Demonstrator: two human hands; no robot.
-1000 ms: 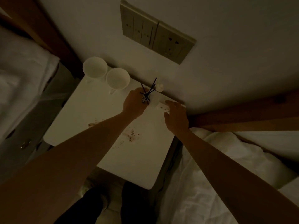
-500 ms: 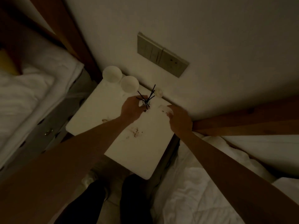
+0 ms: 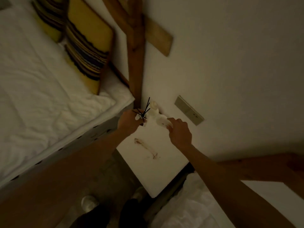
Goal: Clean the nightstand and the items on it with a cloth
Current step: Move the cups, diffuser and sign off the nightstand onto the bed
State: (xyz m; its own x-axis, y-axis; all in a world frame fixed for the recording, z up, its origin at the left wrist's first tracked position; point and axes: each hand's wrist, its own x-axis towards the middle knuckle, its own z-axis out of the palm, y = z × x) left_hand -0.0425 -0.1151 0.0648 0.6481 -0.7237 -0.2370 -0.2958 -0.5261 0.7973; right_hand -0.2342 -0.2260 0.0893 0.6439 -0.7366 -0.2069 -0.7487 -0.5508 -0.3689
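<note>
At the back of the nightstand (image 3: pixel 153 168), close to the wall, our left hand (image 3: pixel 130 122) is curled around a small pale reed diffuser (image 3: pixel 142 115), its black sticks fanning up above our knuckles, and it seems lifted or tipped clear of the top, though the dim light leaves that uncertain. Our right hand (image 3: pixel 180 132) pinches a crumpled white cloth (image 3: pixel 162 120), already marked with a reddish stain, and holds it just beside the diffuser. Behind the two, against the wall, stands a small pale ornament (image 3: pixel 154 107) whose shape we cannot make out. Nearer to us a reddish-brown smear (image 3: pixel 146 148) runs across the white top, not yet wiped. We judge the step in hand to be wiping the diffuser, so we would keep it upright, since a tilt could spill its oil or shed the sticks, and turn a clean fold of cloth against it, not the stained one. Beds with white bedding (image 3: pixel 49 96) flank the nightstand, and a switch panel (image 3: pixel 189 110) sits on the wall.
</note>
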